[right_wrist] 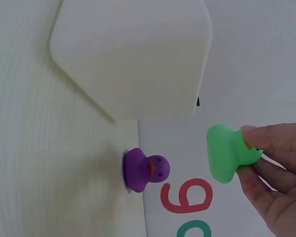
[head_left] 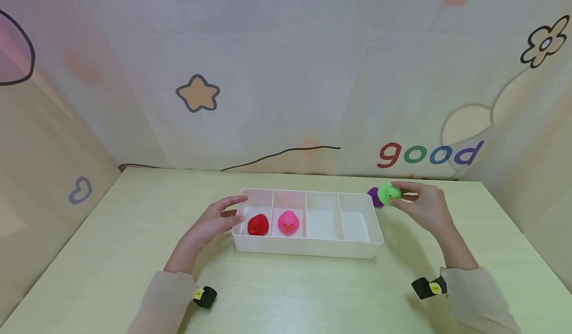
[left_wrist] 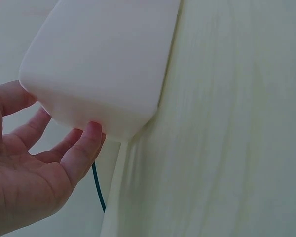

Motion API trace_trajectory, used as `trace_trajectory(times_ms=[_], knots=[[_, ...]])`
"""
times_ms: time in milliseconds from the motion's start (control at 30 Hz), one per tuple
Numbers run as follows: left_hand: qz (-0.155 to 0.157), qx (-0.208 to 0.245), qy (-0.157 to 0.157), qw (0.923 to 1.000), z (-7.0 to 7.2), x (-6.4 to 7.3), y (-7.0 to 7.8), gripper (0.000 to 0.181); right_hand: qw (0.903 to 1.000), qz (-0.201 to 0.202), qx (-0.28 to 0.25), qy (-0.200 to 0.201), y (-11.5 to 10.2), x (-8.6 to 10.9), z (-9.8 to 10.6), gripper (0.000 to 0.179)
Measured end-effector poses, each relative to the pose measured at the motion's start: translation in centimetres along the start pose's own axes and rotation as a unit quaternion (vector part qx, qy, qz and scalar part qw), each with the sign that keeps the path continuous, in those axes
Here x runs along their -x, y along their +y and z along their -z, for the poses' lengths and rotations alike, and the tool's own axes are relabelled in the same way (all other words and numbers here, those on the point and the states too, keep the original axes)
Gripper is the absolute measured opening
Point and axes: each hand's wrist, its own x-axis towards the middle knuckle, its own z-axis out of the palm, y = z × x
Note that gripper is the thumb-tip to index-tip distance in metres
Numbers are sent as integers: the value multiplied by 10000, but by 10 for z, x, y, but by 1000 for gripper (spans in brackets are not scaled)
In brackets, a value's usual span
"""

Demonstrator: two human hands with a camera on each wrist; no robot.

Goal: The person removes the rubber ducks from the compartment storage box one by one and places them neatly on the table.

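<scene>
A green duck (head_left: 385, 193) is clamped by the head between thumb and fingers of the right hand (head_left: 424, 205), held above the table (head_left: 313, 294). Below and left of this grip, a purple duck (right_wrist: 139, 170) is seen standing on the table. Farther left, a tray (head_left: 308, 248) is set end-on to the grip, with a pink duck (head_left: 288, 222) and red toy (head_left: 258, 225) contained; its far end is touched by the left hand (head_left: 214, 222), fingers apart. The green duck's base-to-head axis is held nearly upright, beak turned toward the person.
</scene>
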Motion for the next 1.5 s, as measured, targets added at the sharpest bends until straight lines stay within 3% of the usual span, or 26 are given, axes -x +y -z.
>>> trace_trajectory(times_ms=[633,1100,1500], knots=[[-15,111,-52,9999,1,-2,-4,49,9986,-457,142,-235,54,-14,3,40],[-137,83,-80,9998,2,1,0,49,9946,-848,304,-521,73,-25,-3,41],[-21,73,-35,10000,0,2,0,49,9908,-1080,264,-768,85,-28,-9,43]])
